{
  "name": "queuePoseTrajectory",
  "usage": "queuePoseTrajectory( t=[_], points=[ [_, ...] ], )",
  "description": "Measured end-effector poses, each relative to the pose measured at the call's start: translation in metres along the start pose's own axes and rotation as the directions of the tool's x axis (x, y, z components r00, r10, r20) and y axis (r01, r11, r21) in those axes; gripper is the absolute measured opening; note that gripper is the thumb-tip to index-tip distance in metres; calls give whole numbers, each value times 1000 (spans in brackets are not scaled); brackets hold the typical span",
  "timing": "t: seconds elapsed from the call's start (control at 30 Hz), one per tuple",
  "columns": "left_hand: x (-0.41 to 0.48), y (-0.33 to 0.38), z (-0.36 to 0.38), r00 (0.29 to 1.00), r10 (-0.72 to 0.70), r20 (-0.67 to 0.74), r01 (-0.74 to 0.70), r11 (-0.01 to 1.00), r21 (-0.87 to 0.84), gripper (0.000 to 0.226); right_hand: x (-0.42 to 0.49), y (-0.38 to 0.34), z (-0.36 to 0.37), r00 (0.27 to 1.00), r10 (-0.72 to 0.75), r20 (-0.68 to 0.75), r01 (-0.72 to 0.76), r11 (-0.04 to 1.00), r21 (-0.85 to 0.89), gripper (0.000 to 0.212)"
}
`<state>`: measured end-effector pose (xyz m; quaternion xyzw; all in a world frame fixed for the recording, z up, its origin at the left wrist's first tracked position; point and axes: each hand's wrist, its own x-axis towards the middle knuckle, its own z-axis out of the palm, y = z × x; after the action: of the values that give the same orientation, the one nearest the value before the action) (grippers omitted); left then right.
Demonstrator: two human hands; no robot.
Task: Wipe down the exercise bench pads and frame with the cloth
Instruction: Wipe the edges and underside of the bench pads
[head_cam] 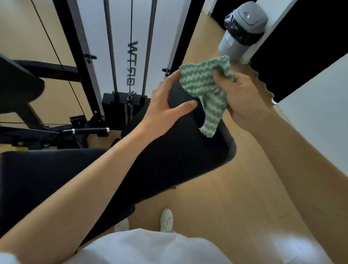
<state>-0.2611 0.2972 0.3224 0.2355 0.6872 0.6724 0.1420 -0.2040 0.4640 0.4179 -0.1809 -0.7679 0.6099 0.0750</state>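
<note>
Green-and-white zigzag cloth [204, 86] is hanging just right of the frame's centre, above the far end of the black bench pad [170, 156]. The right hand [241, 97] is gripping it, fingers curled into the bunched fabric. The left hand [166, 104] is reaching in from the lower left, fingers straight and thumb spread wide, fingertips at the cloth's upper left corner; whether they are touching is unclear. Beyond the pad, a weight stack [116, 108] is standing at upper centre. A grey lidded bin [242, 31] is sitting at upper right on the wooden floor [231, 189].
</note>
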Motion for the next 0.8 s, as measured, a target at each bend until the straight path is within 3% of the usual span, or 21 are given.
queuePoseTrajectory(
  t=[0.07,0.13,0.2,0.37,0.47,0.57,0.63,0.7,0.73,0.8],
  points=[
    [19,22,0,1000,-15,25,17,998,-61,58,8,-10,-12,987,54,149,-90,966,244,18],
    [35,40,0,998,-50,21,53,992,-117,28,14,-14,-24,973,64,221,-135,937,323,21],
    [46,58,1,998,-61,-2,61,991,-123,11,22,-12,-39,972,70,226,-142,936,321,25],
    [60,76,15,997,-71,-31,66,990,-126,7,43,-1,-71,988,90,122,-110,980,165,30],
    [82,52,22,979,-87,-184,111,986,124,16,71,18,-76,997,77,-33,-78,996,-49,31],
    [99,19,17,940,-124,-317,275,827,490,21,92,49,-76,984,57,-172,-114,931,-347,37],
    [100,2,17,911,-129,-392,351,741,573,33,93,68,-75,986,84,-142,-130,927,-353,30],
    [98,-6,19,907,51,-418,271,690,671,45,82,83,-71,989,148,-6,-144,954,-262,16],
    [98,-6,21,915,189,-357,149,663,734,44,74,90,-68,980,183,79,-164,966,-198,15],
    [104,-3,24,938,342,-55,-163,576,801,38,54,98,-66,953,213,218,-203,977,-66,21]
  ],
)
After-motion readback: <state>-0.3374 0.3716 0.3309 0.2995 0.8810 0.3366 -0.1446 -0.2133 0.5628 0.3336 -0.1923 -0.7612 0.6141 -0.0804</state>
